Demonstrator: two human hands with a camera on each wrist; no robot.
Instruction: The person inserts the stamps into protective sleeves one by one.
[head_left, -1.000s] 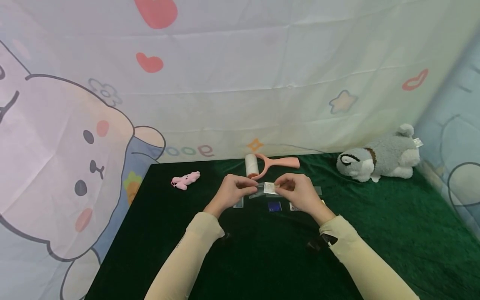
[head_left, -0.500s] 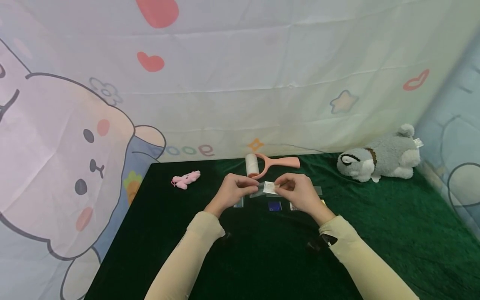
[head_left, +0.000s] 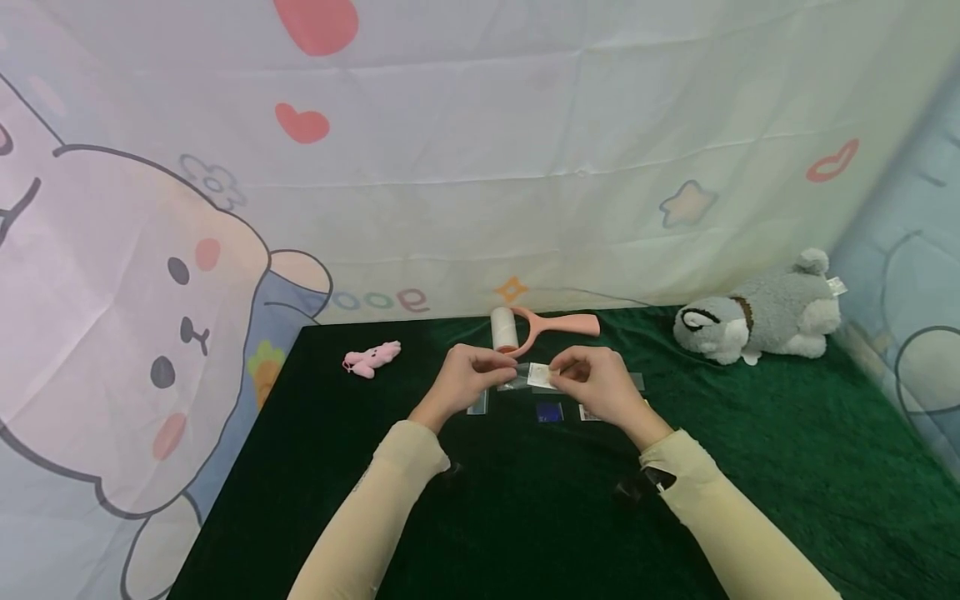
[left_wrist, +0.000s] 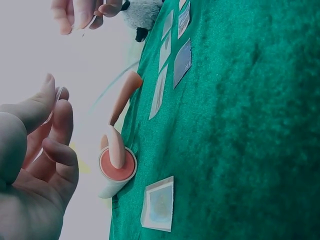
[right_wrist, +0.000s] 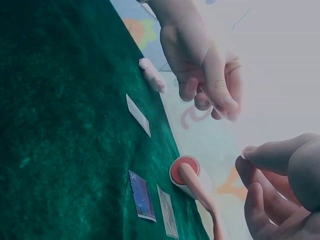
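In the head view my left hand (head_left: 465,382) pinches a small clear plastic sleeve (head_left: 513,383) between thumb and index finger. My right hand (head_left: 596,383) pinches a small whitish stamp (head_left: 539,375) by its right side, close beside the sleeve. Both hands are raised over the green cloth, as the wrist views show. Below them lie a dark blue stamp (head_left: 550,412) with a perforated edge and, partly covered by my right hand, another printed stamp (head_left: 588,413). To the left, a sleeve with a pale blue stamp (left_wrist: 160,205) rests on the cloth.
Behind the hands lies a pink-handled lint roller (head_left: 558,326). A small pink plush toy (head_left: 372,359) is at the left and a grey plush dog (head_left: 765,312) at the back right. Several clear sleeves (left_wrist: 159,92) lie in a row on the green cloth (head_left: 787,467).
My left hand has risen very slightly with the sleeve. The right hand keeps its pinch on the stamp, almost still.
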